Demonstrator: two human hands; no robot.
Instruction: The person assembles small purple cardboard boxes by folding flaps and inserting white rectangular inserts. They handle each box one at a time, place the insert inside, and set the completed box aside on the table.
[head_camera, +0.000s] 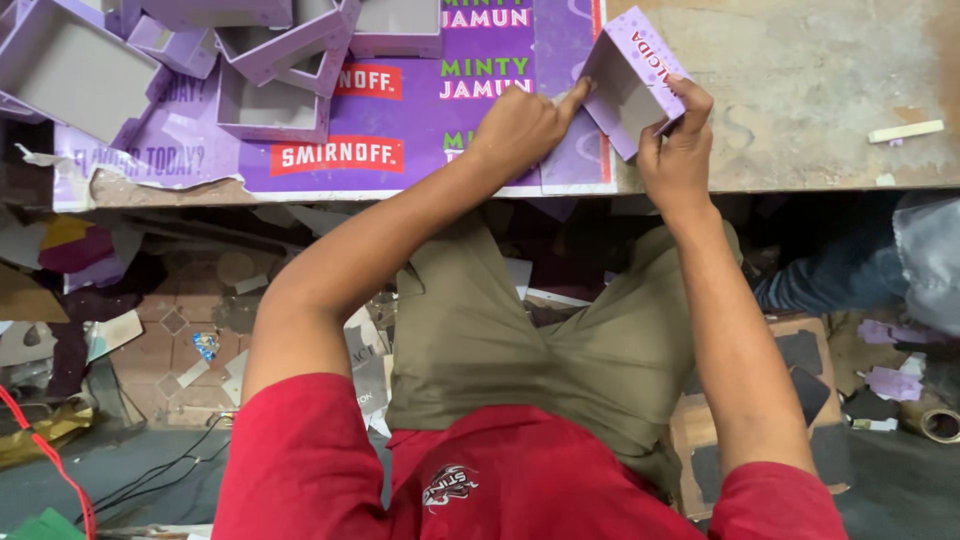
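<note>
At upper right of frame, purple box (630, 80) tilted on edge at table (800, 100); gripped by right hand (675, 150); inner corner pressed by left hand (520, 125), fingers curled, for steadying. Finished boxes (270, 60) stacked upper left.

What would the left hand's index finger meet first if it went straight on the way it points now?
The left hand points its finger up and to the right, with its tip already at the lower edge of the purple box held by the right hand. It would probably meet that box's wall first; depth is unclear.
</note>
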